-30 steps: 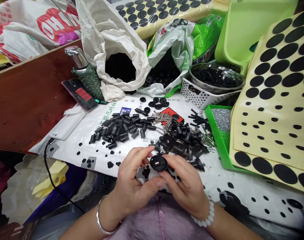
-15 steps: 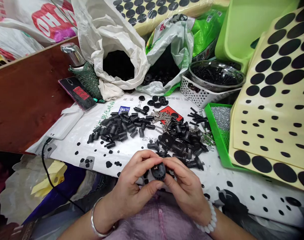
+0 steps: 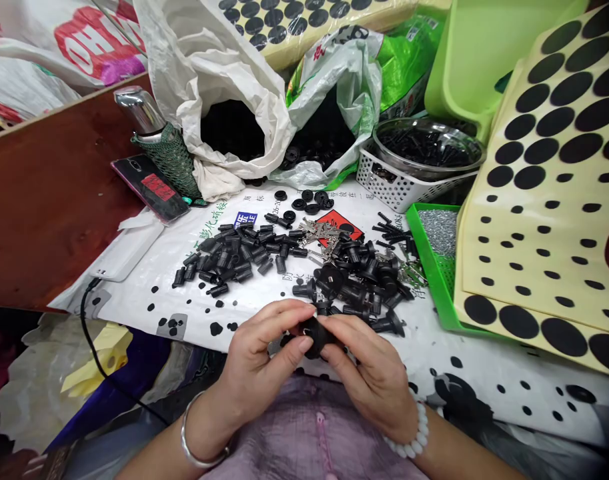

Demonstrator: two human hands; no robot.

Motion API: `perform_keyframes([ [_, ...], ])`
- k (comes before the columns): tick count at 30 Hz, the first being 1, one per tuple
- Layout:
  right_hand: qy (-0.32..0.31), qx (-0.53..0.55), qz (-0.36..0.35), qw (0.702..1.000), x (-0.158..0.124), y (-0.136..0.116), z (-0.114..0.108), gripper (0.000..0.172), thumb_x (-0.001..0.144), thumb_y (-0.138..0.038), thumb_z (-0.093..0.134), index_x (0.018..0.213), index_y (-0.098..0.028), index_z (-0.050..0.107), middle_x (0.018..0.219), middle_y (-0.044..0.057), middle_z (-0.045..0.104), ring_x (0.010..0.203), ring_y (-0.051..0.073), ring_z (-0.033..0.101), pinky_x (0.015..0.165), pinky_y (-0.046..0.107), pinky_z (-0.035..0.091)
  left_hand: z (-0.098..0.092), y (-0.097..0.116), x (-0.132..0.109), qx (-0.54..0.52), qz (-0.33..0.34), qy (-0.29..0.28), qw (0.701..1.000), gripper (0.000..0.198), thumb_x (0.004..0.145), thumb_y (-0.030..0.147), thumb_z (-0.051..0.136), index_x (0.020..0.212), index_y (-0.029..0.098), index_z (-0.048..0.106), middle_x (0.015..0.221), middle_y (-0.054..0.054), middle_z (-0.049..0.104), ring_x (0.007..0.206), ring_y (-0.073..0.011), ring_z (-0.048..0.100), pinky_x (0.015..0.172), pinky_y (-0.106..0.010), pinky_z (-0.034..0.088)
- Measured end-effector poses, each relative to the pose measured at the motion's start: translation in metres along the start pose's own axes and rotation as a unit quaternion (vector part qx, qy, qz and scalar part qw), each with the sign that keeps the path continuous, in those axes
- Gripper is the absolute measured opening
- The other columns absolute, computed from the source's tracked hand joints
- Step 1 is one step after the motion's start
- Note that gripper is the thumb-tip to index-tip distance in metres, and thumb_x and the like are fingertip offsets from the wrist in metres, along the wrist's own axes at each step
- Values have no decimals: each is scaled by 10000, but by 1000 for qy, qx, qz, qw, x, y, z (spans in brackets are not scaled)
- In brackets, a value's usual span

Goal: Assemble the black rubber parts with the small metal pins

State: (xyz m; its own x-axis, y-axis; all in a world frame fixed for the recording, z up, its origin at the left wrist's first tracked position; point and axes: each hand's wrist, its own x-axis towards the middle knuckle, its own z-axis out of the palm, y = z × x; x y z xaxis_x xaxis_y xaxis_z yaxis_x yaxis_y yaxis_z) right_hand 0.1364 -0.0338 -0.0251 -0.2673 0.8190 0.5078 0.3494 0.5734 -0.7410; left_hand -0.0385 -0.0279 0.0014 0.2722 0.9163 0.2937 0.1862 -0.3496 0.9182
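Close to my body, at the table's front edge, both hands pinch one black round plastic part [image 3: 315, 338]. My left hand [image 3: 267, 353] has thumb and fingers closed on its left side. On its right side, the fingers of my right hand [image 3: 371, 360] are closed too, covering some of the part. Just beyond my fingers lies a pile of black flanged plastic parts [image 3: 354, 287]. Left of it is a heap of small black cylindrical pieces [image 3: 234, 253]. Thin metal clips [image 3: 324, 237] and black screws or springs, too small to tell, [image 3: 391, 230] lie behind.
A white sack [image 3: 279, 143] and a green-white bag [image 3: 367, 127] hold black parts. A steel bowl [image 3: 477, 160] sits on a white basket [image 3: 384, 183]. Right are a green tray [image 3: 429, 290] and sticker sheets [image 3: 504, 267]; left, a phone [image 3: 157, 190] and white power bank [image 3: 129, 250].
The black part has turned in my fingers, so its open-looking face is less visible now. My left thumb has shifted up and left onto it. The whole view has moved slightly.
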Motion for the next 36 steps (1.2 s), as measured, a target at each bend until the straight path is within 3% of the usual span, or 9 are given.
perform_keyframes([
  [4, 6, -43, -16, 999, 3, 1, -1, 361, 848, -76, 492, 1193, -180, 516, 1011, 99, 606, 890, 164, 608, 733, 271, 524, 4, -8, -2, -21, -37, 30, 999, 353, 823, 109, 582, 1126, 288, 616, 1110, -12, 645, 1026, -132, 587, 907, -220, 465],
  [12, 10, -88, 31, 996, 1, -2, 0, 285, 850, -88, 496, 1128, -148, 522, 987, 84, 634, 925, 159, 599, 804, 270, 517, 12, -20, -1, -101, -133, 49, 985, 274, 838, 173, 572, 1091, 247, 645, 1091, -28, 675, 1006, -158, 622, 910, -260, 490],
  [19, 18, -168, -38, 985, 8, -2, -3, 257, 843, -110, 515, 1093, -90, 572, 928, 128, 640, 840, 186, 615, 713, 294, 536, 8, -21, -7, -70, -83, 14, 994, 388, 879, 196, 511, 1256, 290, 511, 1267, -19, 570, 1139, -173, 546, 986, -279, 432],
  [24, 13, -216, -57, 975, 13, -6, 7, 268, 869, -139, 469, 1117, -79, 551, 914, 139, 662, 838, 209, 622, 727, 337, 541, 14, -25, -10, -7, -77, 52, 996, 398, 891, 172, 478, 1276, 273, 492, 1306, -14, 535, 1199, -165, 493, 1058, -279, 352],
  [29, -6, -222, -41, 974, 19, -11, 15, 280, 903, -198, 415, 1093, -49, 557, 828, 135, 651, 788, 203, 624, 680, 320, 542, 23, -27, -13, -51, -89, 116, 988, 366, 904, 189, 449, 1258, 252, 514, 1269, -27, 568, 1172, -176, 521, 1046, -309, 379],
  [36, -31, -146, 48, 988, 27, -14, 19, 229, 888, -221, 426, 1030, -108, 566, 806, 102, 642, 721, 187, 620, 633, 306, 530, 28, -35, -14, -119, -110, 166, 973, 340, 903, 223, 459, 1231, 245, 541, 1246, -35, 586, 1149, -184, 543, 1051, -341, 377],
])
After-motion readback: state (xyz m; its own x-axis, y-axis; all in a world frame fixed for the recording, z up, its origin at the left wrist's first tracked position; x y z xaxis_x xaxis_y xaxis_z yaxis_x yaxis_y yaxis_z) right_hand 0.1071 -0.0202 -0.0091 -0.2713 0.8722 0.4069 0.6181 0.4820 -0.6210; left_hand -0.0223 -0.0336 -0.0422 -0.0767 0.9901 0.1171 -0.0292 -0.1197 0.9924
